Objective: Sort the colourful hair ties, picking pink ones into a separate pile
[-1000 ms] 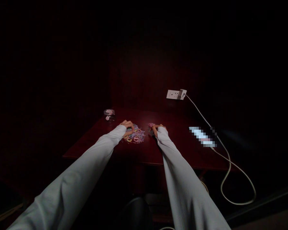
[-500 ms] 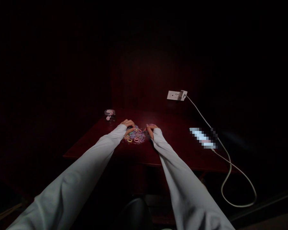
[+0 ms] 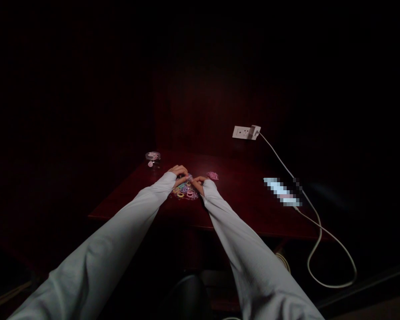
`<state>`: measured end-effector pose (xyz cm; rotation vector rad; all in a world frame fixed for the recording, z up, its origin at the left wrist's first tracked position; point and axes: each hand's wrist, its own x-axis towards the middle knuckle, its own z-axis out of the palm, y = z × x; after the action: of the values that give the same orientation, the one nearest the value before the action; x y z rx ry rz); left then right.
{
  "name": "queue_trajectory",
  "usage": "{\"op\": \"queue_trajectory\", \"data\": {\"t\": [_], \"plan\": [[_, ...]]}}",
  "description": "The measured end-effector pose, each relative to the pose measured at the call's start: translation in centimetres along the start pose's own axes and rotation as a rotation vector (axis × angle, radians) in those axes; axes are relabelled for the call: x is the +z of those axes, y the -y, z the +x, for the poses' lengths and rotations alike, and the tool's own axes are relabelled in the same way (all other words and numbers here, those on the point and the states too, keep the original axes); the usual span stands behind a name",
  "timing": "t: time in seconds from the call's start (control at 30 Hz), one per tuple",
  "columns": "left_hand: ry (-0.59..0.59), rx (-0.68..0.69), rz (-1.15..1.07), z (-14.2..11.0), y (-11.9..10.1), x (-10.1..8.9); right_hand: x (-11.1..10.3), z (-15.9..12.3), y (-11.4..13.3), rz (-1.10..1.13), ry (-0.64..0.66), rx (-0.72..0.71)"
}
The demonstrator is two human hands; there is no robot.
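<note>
- Your left hand (image 3: 179, 171) is one of two on the surface (image 3: 240, 195); its fingers curl over the mixed bands (image 3: 184, 192), and you cannot tell whether they grip any.
- Your right hand (image 3: 199, 181) reaches in from the other side, fingers bent, its tips close to the left ones at the far side of the pile; whether it pinches a band is too small to tell.
- Mixed bands: one loose pile, in yellow, pink, purple and green, between and below your hands. They overlap too much to count; one yellow ring and one pink ring stand out at the near side.
- Pink bands (image 3: 212, 176): one small heap, just beyond your right hand and to its right, apart from the mixed pile; too tangled to count.
- Jar (image 3: 153, 156): one, clear, to the far left, with pale pink pieces showing.
- Phone (image 3: 282, 192): one, blurred out, well to the right, with one cable (image 3: 276, 153) beside it.
- Socket (image 3: 241, 132): one plate on the back wall, with one plug (image 3: 254, 131) in it.
- Your two hands cover part of the mixed pile, and your two sleeves cross the surface's near edge.
</note>
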<state>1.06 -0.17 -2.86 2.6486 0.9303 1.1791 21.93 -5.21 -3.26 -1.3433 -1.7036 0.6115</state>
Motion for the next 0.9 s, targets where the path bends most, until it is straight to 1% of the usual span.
{"op": "queue_trajectory", "data": {"t": [0.2, 0.4, 0.53, 0.7, 0.8, 0.9], "plan": [[0.014, -0.004, -0.027, -0.1, -0.5, -0.3, -0.4, -0.2, 0.1, 0.024, 0.036, -0.018], [0.048, -0.041, 0.015, -0.2, -0.6, -0.3, -0.3, -0.2, -0.5, 0.030, -0.003, -0.010], [0.073, -0.053, 0.044, -0.1, -0.9, -0.5, -0.5, -0.2, -0.6, 0.034, -0.003, -0.018], [0.087, -0.112, 0.122, -0.3, -1.6, -1.0, -0.5, -0.2, 0.0, 0.015, 0.021, -0.050], [0.067, -0.148, 0.170, -0.4, -1.9, -0.9, -0.4, -0.3, 0.6, -0.032, 0.028, -0.047], [0.043, -0.189, 0.206, -0.2, -1.7, -0.6, -0.5, -0.5, 1.0, -0.089, 0.065, -0.065]]}}
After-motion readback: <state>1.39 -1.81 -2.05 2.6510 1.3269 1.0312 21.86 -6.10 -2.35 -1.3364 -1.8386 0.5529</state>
